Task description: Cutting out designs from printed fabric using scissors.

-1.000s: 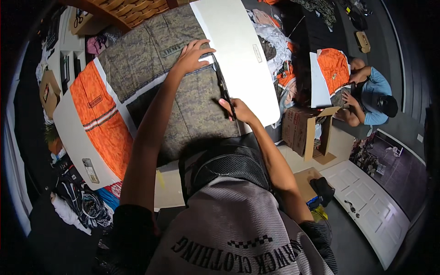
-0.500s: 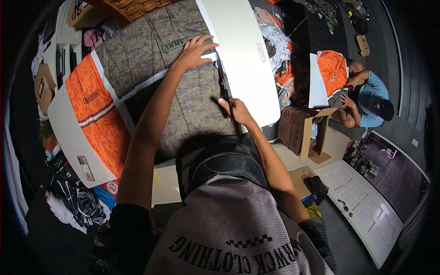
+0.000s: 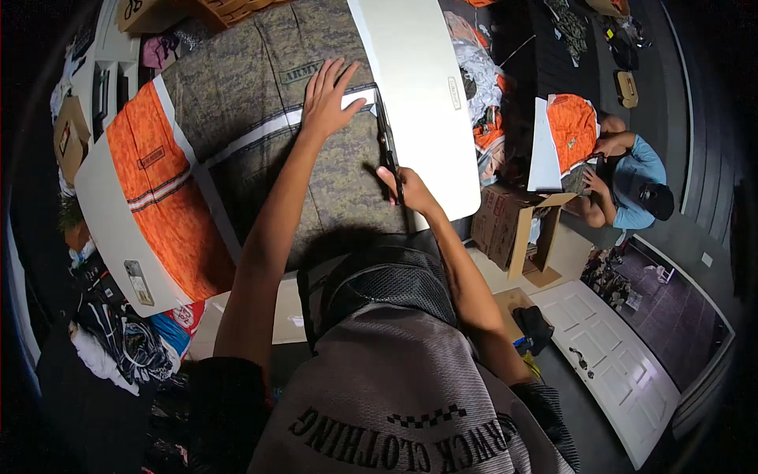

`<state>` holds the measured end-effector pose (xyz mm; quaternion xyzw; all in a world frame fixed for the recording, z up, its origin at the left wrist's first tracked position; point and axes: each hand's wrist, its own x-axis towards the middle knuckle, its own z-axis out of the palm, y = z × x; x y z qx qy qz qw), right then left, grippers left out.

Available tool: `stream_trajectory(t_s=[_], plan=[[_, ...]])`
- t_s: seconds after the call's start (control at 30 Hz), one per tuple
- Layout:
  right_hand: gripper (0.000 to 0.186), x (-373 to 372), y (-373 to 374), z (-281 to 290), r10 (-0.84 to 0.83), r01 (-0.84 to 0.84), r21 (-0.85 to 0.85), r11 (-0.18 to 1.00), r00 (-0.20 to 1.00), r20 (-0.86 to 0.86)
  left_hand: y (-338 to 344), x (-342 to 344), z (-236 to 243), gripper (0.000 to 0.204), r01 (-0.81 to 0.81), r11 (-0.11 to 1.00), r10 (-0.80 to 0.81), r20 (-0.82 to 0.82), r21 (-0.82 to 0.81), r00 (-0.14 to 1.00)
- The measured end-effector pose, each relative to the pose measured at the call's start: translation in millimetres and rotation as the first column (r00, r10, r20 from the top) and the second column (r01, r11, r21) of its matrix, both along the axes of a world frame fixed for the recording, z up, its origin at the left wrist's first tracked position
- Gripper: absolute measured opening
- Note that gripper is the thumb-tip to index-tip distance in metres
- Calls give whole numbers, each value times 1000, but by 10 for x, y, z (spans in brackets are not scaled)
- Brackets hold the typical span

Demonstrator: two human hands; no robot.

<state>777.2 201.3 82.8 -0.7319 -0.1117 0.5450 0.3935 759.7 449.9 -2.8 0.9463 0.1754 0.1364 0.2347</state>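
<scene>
Camouflage fabric (image 3: 343, 186) in green and brown lies spread over a white table (image 3: 438, 170), with a white stripe (image 3: 260, 136) bordered in dark trim running across it. My left hand (image 3: 325, 107) rests flat on the fabric near its right edge, fingers stretched out over the stripe and a printed patch. In my right hand (image 3: 412, 192) is a pair of black-handled scissors (image 3: 386, 136). Their blades point away from me along the fabric's right edge, tips near the end of the stripe. I cannot tell how far apart the blades are.
Orange patterned fabric (image 3: 185, 237) and a phone (image 3: 137, 282) lie on the table's left part. A wicker item (image 3: 229, 12) sits at the far edge. Cardboard boxes (image 3: 499, 225) stand to the right. Beyond, a person (image 3: 636, 186) sits handling orange and camouflage cloth.
My left hand has shifted left from the fabric's edge, exposing more of the white stripe. The scissors hold nearly the same place. The whole view has tilted slightly.
</scene>
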Motion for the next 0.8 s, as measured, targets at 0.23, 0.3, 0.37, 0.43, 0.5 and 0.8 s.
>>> stream_trajectory(t_s=[0.23, 0.3, 0.37, 0.43, 0.5, 0.8], plan=[[57, 58, 14, -70, 11, -11, 9, 1000, 1000, 0, -9, -68, 11, 76, -9, 998, 13, -61, 70, 998], [57, 62, 24, -53, 18, -18, 0, 1000, 1000, 1, -13, -70, 13, 78, -15, 994, 25, -90, 105, 996], [57, 66, 19, -49, 18, -18, -7, 1000, 1000, 4, -17, -65, 7, 78, -15, 994, 25, -91, 107, 996], [57, 70, 19, -50, 19, -19, -14, 1000, 1000, 8, -11, -66, 2, 79, -14, 993, 26, -97, 119, 995], [57, 77, 15, -51, 20, -19, -19, 1000, 1000, 9, -15, -62, 2, 80, -14, 992, 27, -100, 123, 995], [57, 114, 38, 57, 7, -7, -27, 1000, 1000, 19, -44, -54, 56, 81, -23, 982, 51, -150, 185, 987]])
